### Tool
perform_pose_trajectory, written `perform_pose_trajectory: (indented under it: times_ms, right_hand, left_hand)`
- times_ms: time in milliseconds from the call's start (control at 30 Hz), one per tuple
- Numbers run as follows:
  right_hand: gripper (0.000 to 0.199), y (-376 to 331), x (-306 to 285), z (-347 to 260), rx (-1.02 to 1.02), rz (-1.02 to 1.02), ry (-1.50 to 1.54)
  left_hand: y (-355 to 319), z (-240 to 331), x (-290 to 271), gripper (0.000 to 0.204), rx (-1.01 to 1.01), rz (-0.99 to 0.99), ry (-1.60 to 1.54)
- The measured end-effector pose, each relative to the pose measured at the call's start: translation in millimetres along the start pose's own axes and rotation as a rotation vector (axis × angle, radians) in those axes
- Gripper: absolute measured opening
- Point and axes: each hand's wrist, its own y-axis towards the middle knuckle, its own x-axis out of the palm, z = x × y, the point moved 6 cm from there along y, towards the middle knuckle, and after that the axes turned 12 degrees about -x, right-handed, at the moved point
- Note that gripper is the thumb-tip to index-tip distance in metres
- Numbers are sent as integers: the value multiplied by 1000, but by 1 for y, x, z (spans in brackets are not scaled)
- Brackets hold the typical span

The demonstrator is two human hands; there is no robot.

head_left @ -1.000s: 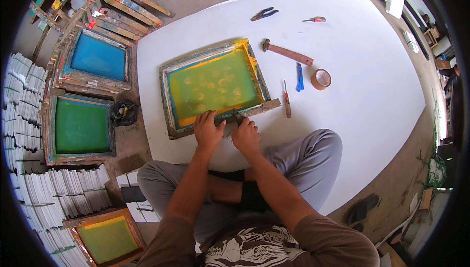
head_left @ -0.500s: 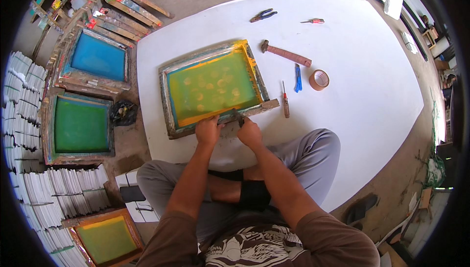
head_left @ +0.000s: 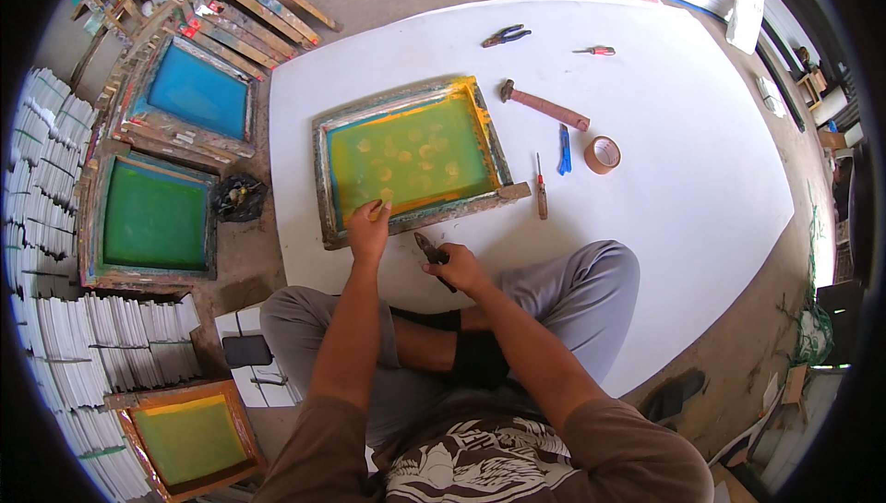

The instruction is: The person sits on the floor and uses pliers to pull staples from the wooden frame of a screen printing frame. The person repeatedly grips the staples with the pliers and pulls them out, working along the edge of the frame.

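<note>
A wooden screen-printing frame (head_left: pixel 421 217) with yellow-green mesh lies on the white sheet in front of me. My left hand (head_left: pixel 369 233) is over its near edge, the fingertips drawn together in a pinch near the mesh corner; anything between them is too small to make out. Below the frame's near side, my right hand (head_left: pixel 459 269) grips dark pliers (head_left: pixel 428 247), jaws pointing up and left, apart from the wood. Pale round spots mark the mesh, and yellow ink coats the frame's far right corner.
Beyond the frame's right side lie a hammer (head_left: pixel 546 106), a blue cutter (head_left: pixel 564 149), a tape roll (head_left: pixel 603 154) and a screwdriver (head_left: pixel 542 191). Farther off are other pliers (head_left: pixel 507 36) and a small screwdriver (head_left: pixel 595 51). Blue (head_left: pixel 200 89) and green (head_left: pixel 155 215) screens stand left, beside paper stacks (head_left: pixel 143 341).
My right hand has drawn the pliers back from the frame's near edge, toward me. My left hand has shifted left and forward, over the frame's edge.
</note>
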Motion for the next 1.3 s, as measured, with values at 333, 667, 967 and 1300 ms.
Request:
perform_pose_trajectory:
  times_ms: [333, 667, 967, 1300]
  right_hand:
    - [25, -11, -6, 9, 80, 47, 322]
    - [31, 13, -43, 25, 108, 257, 419]
    - [31, 35, -33, 30, 223, 276, 541]
    - [52, 36, -47, 24, 131, 358, -83]
  left_hand:
    - [-40, 43, 36, 20, 501, 15, 248]
    - [-36, 65, 71, 19, 509, 46, 303]
    - [-77, 21, 72, 33, 42, -414, 189]
    - [-81, 36, 71, 29, 113, -390, 151]
